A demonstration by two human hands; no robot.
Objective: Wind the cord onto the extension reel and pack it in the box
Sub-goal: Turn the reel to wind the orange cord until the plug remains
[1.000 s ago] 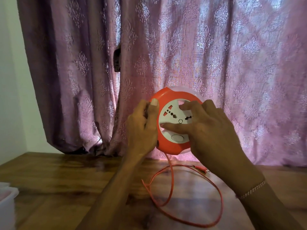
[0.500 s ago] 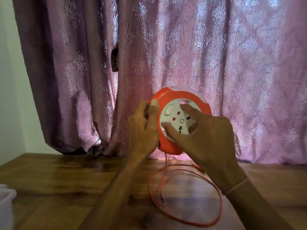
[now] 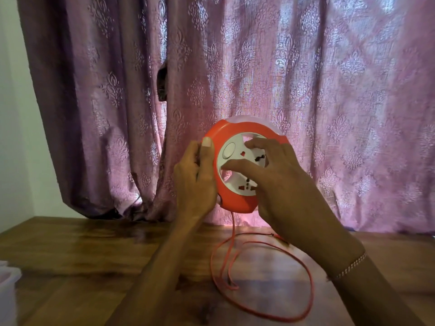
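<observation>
You are holding the extension reel (image 3: 237, 170) upright in the air above the middle of the wooden table (image 3: 70, 250), in front of the curtain (image 3: 306, 90). Your left hand (image 3: 195, 177) is gripping the orange rim on its left side, thumb laid over the front edge and fingers wrapped behind. Your right hand (image 3: 280, 177) is resting on the white socket disc (image 3: 237, 163), its fingers spread and curled into the disc's recesses to crank it round.

The cord (image 3: 277, 300) is dropping from the bottom of the reel and lying in a loose loop on the table toward the near edge, so by my reading the winding is only partly done.

To do this step well, you should be keeping the left hand firm so the housing is not turning with the disc, and turning the disc in steady sweeps rather than jerks. Be watching the loop: where the strands are crossing near its left side, a kink could form and jam at the slot. Be holding the reel high enough for the cord to be feeding straight up. The box is not identifiable here; only a pale container (image 3: 7, 292) is showing at the left edge.
</observation>
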